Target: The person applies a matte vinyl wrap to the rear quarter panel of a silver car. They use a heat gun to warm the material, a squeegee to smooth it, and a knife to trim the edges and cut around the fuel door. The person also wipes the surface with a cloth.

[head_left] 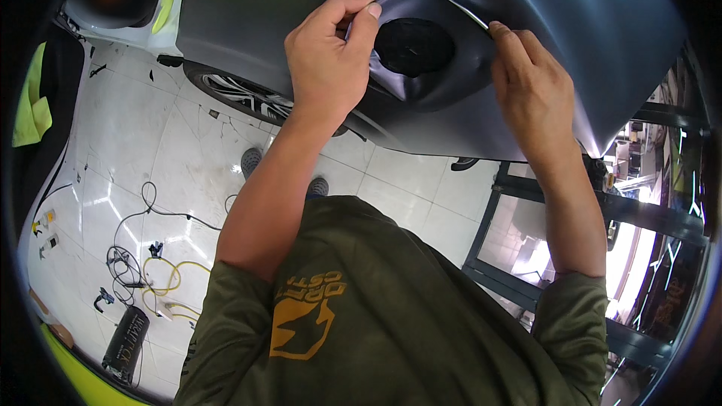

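Note:
A dark grey satin vehicle panel [271,22] spans the upper view, with film around a black oval recess [414,46] raised and creased, showing a paler lilac sheen at its left and lower-left. My left hand [327,64] pinches the film [387,79] at the recess's upper left, thumb against index finger. My right hand [534,90], fingers curled, grips the film at the upper right, where a pale, thin strip runs along its edge. What lies under the fingertips is partly hidden.
Below the panel are a wheel [233,94] and my shoes [252,162] on a tiled floor [398,180]. Tangled cables [131,271] and a black cylinder [124,346] lie at lower left. Yellow-green cloths [34,98] are at far left. A dark-framed glass structure [511,218] stands at right.

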A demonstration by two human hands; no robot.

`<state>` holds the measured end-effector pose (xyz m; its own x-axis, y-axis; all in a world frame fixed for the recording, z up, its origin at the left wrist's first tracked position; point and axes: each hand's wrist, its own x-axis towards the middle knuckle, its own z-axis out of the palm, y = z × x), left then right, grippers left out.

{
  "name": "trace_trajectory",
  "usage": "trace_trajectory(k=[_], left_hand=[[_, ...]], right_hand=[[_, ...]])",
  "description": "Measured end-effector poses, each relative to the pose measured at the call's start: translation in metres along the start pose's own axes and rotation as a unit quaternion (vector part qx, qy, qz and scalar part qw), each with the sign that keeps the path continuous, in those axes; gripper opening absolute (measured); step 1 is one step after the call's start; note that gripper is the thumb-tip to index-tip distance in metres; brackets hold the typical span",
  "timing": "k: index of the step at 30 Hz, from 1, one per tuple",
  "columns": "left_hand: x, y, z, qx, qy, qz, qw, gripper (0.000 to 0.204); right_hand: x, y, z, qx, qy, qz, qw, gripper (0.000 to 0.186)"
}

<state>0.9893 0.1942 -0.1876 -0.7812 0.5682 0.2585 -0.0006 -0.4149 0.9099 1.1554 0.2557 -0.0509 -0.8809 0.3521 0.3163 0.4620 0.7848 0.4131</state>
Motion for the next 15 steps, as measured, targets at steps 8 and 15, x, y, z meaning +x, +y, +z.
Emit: trace_trajectory(k=[8,15], left_hand=[[-0.004,0.007,-0.003,-0.017,-0.010,-0.026,0.999,0.012],[-0.006,0.008,-0.005,-0.045,-0.018,-0.048,0.998,0.011]], right_hand=[[-0.015,0.003,0.005,0.018,0.009,0.023,1.000,0.029],[-0.025,0.006,0.006,0.031,0.009,0.048,0.998,0.027]])
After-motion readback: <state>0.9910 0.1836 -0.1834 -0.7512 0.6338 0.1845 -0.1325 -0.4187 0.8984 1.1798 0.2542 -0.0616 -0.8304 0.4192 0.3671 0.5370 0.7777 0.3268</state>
